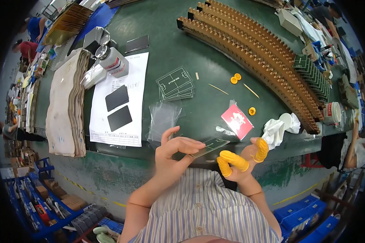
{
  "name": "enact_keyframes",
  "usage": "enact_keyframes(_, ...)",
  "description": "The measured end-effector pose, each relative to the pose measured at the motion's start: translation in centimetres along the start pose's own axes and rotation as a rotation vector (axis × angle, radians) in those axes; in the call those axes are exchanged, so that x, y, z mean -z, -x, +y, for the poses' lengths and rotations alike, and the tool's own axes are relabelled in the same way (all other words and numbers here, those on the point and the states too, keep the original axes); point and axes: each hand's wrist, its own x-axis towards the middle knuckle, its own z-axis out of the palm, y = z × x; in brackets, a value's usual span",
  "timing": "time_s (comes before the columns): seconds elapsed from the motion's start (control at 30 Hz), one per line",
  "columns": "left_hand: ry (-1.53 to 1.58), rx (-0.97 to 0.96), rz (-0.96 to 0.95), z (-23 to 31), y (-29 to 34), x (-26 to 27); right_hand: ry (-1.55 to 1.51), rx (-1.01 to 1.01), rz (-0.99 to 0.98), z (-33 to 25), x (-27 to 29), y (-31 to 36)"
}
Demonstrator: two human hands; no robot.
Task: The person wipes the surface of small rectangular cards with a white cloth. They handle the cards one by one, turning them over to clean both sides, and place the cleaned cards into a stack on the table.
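Near the table's front edge my left hand [172, 156] pinches a thin dark green card [210, 147] with pale printed lines between thumb and fingertips. Just right of the card is my right hand [245, 165], its fingers bent but apart, holding nothing. Yellow ribbed finger cots cover its thumb and some fingers. Beyond my left hand lie clear plastic sleeves [164, 118] and a fanned stack of similar green cards [176, 84]. A red and pink card [237, 122] lies beyond my right hand, beside a crumpled white cloth [273, 133].
Long slotted wooden racks [247, 48] curve across the far right, with green cards [312, 75] standing in them. Rolled yellow finger cots [235, 78] and thin wooden sticks [251, 90] lie mid-table. Left are a pump bottle [113, 62], black cards [119, 118] on a paper sheet [132, 87] and stacked brown sheets [65, 109].
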Motion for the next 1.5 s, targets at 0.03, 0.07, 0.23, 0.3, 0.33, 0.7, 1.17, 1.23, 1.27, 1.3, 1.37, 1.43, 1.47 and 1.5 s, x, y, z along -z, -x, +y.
enact_keyframes(0.03,-0.003,-0.007,0.011,0.1,0.0,0.1,-0.037,-0.014,0.001,-0.2,-0.2,0.2)
enact_keyframes(0.07,-0.006,-0.013,0.022,0.2,0.0,0.2,-0.100,-0.036,0.025,-0.1,-0.2,0.3)
enact_keyframes(0.23,-0.049,-0.055,0.040,-0.3,-0.1,-0.4,-0.342,-0.091,0.144,-1.2,-1.0,-1.1)
enact_keyframes(0.3,-0.059,-0.066,0.046,-0.5,0.0,-0.4,-0.286,-0.062,0.116,-1.6,-1.0,-1.2)
enact_keyframes(0.33,-0.060,-0.072,0.049,-0.6,0.1,-0.4,-0.300,-0.060,0.144,-1.7,-1.1,-1.1)
enact_keyframes(0.7,0.360,0.066,0.101,-1.6,0.5,-0.8,-1.065,-0.249,0.211,-0.5,-1.8,-1.9)
enact_keyframes(1.17,-0.500,-0.202,-0.122,2.0,-1.3,-0.2,-0.836,-0.281,-0.094,-1.7,0.4,-3.1)
enact_keyframes(1.23,-0.453,-0.211,-0.116,1.7,-1.3,-0.3,-0.853,-0.286,-0.093,-1.9,0.4,-3.3)
enact_keyframes(1.27,-0.429,-0.217,-0.114,1.4,-1.3,-0.4,-0.866,-0.303,-0.089,-1.9,0.5,-3.3)
enact_keyframes(1.3,-0.347,-0.186,-0.096,0.8,-1.1,-0.6,-0.878,-0.323,-0.085,-1.9,0.5,-3.2)
enact_keyframes(1.37,-0.183,-0.124,-0.061,-0.3,-0.9,-1.0,-0.876,-0.327,-0.015,-1.9,0.4,-3.2)
enact_keyframes(1.43,-0.068,-0.068,-0.050,-0.6,-0.8,-1.6,-0.849,-0.286,0.034,-1.5,0.2,-3.0)
enact_keyframes(1.47,-0.011,-0.040,-0.043,-0.7,-0.8,-1.7,-0.826,-0.244,0.047,-1.2,-0.1,-2.7)
enact_keyframes(1.5,0.007,-0.030,-0.049,-0.7,-0.7,-1.7,-0.801,-0.201,0.061,-0.9,-0.3,-2.4)
